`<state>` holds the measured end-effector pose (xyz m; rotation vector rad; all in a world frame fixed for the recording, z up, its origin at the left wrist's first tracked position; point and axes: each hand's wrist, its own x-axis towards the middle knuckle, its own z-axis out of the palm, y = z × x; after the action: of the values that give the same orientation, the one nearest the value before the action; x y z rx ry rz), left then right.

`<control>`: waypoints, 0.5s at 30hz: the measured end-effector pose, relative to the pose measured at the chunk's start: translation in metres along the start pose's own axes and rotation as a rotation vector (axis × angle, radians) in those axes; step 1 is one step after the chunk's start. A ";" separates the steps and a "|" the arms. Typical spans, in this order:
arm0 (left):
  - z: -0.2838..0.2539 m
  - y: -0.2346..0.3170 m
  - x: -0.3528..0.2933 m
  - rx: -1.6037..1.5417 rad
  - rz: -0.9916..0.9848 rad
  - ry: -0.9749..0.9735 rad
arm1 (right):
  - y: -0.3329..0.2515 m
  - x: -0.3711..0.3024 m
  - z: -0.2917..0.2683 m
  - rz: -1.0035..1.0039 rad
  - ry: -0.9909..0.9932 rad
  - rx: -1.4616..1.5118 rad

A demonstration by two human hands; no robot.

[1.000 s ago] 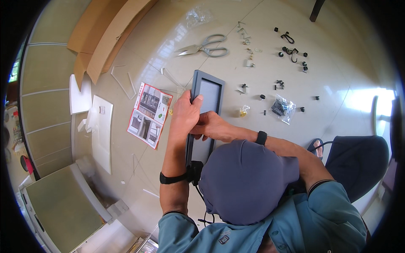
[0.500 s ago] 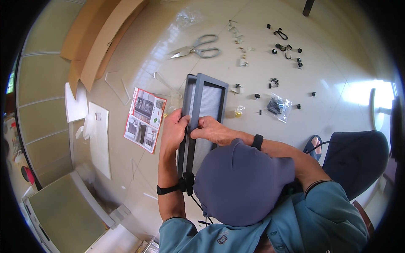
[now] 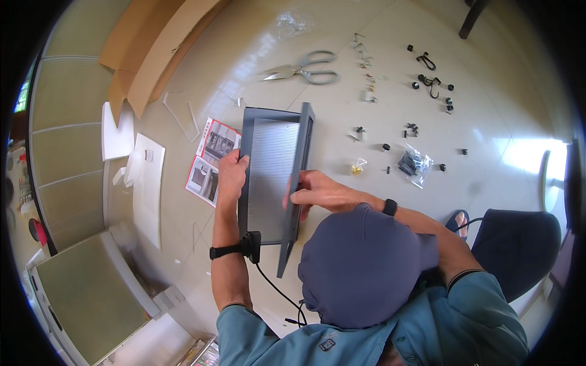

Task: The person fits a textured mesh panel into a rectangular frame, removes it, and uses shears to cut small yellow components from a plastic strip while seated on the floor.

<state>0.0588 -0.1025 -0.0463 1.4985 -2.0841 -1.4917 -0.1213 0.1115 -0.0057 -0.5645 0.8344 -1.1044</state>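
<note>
Grey tray (image 3: 262,114), ribbed inside, between hands. Left hand (image 3: 232,174) curled closed on tray's left edge. Right hand (image 3: 313,193), fingers closed, grips slim grey frame (image 3: 304,134) along tray's right side. Scissors (image 3: 322,77) beyond tray; printed booklet (image 3: 204,174) left of tray; bag of black parts (image 3: 415,166) right.

Leaflet (image 3: 210,160): right side's blocked by the left hand (image 3: 232,175) and grey frame (image 3: 271,158)
Right hand (image 3: 318,193): fingertips kinda blurry, can't make out the exact grip
Cardboard (image 3: 166,61): chopped off up top
Shirt (image 3: 439,329): runs off the bottom
Metal bits (image 3: 370,77): way too tiny to ID
</note>
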 end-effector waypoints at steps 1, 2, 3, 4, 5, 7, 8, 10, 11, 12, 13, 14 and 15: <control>-0.005 -0.006 0.005 -0.033 -0.016 -0.013 | 0.004 -0.003 -0.006 0.005 -0.007 -0.003; -0.009 -0.009 0.009 -0.033 -0.024 -0.007 | 0.010 -0.008 -0.012 0.013 0.028 0.037; -0.012 -0.012 0.014 -0.038 -0.024 -0.002 | 0.016 -0.014 -0.019 0.022 0.063 0.077; -0.014 -0.017 0.019 -0.096 -0.044 0.001 | 0.024 -0.021 -0.025 0.027 0.061 0.073; -0.024 -0.024 0.022 -0.149 -0.066 0.017 | 0.032 -0.028 -0.028 0.059 0.138 0.105; -0.038 -0.039 0.034 -0.099 -0.060 0.020 | 0.046 -0.037 -0.034 0.095 0.223 0.131; -0.038 -0.039 0.037 -0.116 -0.060 0.004 | 0.052 -0.042 -0.038 0.124 0.324 0.053; -0.036 -0.038 0.039 -0.122 -0.064 -0.001 | 0.064 -0.043 -0.041 0.192 0.447 -0.045; -0.038 -0.042 0.042 -0.124 -0.062 -0.003 | 0.070 -0.043 -0.042 0.192 0.450 -0.047; -0.041 -0.050 0.047 -0.084 -0.053 -0.025 | 0.076 -0.043 -0.044 0.211 0.453 -0.056; -0.041 -0.053 0.050 -0.043 -0.046 -0.050 | 0.082 -0.042 -0.047 0.231 0.458 -0.062; -0.041 -0.056 0.051 -0.042 -0.045 -0.055 | 0.089 -0.041 -0.050 0.231 0.463 -0.060; -0.041 -0.060 0.051 -0.050 -0.055 -0.028 | 0.096 -0.041 -0.053 0.323 0.493 -0.112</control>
<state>0.0968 -0.1672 -0.0933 1.5376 -2.0209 -1.5808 -0.1209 0.1849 -0.0974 -0.2334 1.3704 -0.9103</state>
